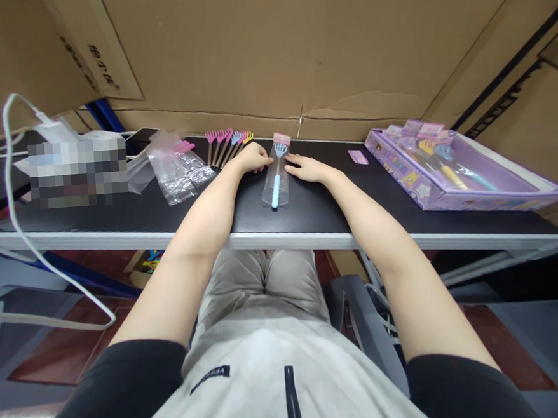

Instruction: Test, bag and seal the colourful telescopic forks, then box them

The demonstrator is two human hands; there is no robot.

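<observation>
A blue-handled back scratcher in a clear bag point(277, 178) with a pink header card lies on the black table point(117, 214), straight ahead. My left hand point(253, 156) rests with curled fingers at the bag's upper left edge, touching it. On the other side, my right hand point(305, 167) lies flatter against the bag's right edge. Both hands pinch or press the top of the bag near the pink card. Just left of my left hand lies a row of several loose scratchers point(227, 144) with pink, blue and yellow heads.
A pile of empty clear bags point(175, 168) lies to the left, beyond it white chargers with a cable point(27, 239). A purple display box point(452, 168) holding packed scratchers sits at the right, a small pink card point(358, 157) before it. Cardboard boxes point(296, 48) wall the back.
</observation>
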